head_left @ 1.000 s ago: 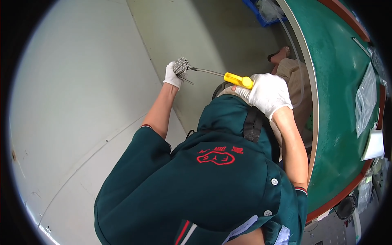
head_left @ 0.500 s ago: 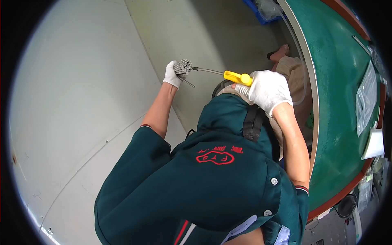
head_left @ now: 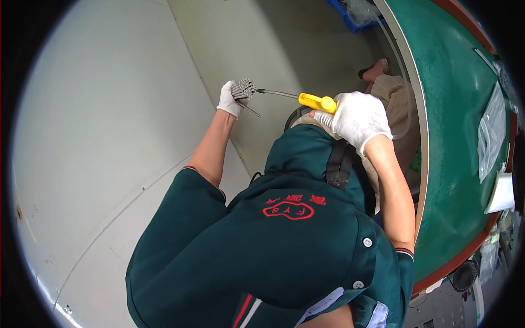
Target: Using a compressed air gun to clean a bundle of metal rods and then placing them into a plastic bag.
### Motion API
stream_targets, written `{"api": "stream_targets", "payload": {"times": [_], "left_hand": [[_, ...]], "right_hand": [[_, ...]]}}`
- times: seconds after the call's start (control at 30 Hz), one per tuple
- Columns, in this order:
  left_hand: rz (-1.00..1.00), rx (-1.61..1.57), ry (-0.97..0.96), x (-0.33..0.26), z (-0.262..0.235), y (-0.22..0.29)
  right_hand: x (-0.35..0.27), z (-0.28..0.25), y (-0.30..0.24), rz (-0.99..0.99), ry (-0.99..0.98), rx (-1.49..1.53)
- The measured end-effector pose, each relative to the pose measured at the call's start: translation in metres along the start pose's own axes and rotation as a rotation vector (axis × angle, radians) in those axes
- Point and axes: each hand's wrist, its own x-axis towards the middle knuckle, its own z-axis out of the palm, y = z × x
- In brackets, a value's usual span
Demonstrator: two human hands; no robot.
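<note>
In a white glove, my left hand [head_left: 227,99] is wrapped round a bundle of thin metal tubes [head_left: 244,89], their ends facing right. One tube [head_left: 250,109] sticks out below the rest at a slant. My right hand [head_left: 361,120], also gloved with a bare fingertip showing, grips a yellow air blow gun [head_left: 317,103]. Its long thin nozzle [head_left: 279,93] points left, and the dark tip is close to the tube ends. Whether the tip touches them I cannot tell. The glove hides the rear of the gun's handle.
At the right a green-topped table [head_left: 454,136] has a pale rim, with clear plastic bags [head_left: 491,131] on it. A clear hose [head_left: 406,71] hangs along its edge. A blue crate [head_left: 353,19] stands beyond. A white wall panel [head_left: 109,109] fills the left side.
Both hands have shifted very slightly to the left, with the tubes and the blow gun. The grips look the same.
</note>
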Motion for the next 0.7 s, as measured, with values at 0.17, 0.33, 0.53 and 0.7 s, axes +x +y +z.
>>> {"api": "stream_targets", "payload": {"times": [0.17, 0.33, 0.53, 0.7], "left_hand": [[-0.066, -0.064, -0.071, -0.004, 0.018, -0.001], [-0.024, -0.001, 0.073, -0.007, 0.016, 0.001], [-0.038, -0.01, -0.018, 0.0, 0.013, -0.003], [-0.007, 0.05, 0.047, -0.001, 0.018, -0.004]], "right_hand": [[-0.003, 0.004, 0.003, -0.011, 0.01, -0.025], [-0.002, 0.001, -0.003, -0.047, 0.005, -0.023], [-0.001, 0.003, 0.0, -0.081, 0.032, -0.01], [0.0, 0.001, 0.0, -0.076, 0.011, -0.024]]}}
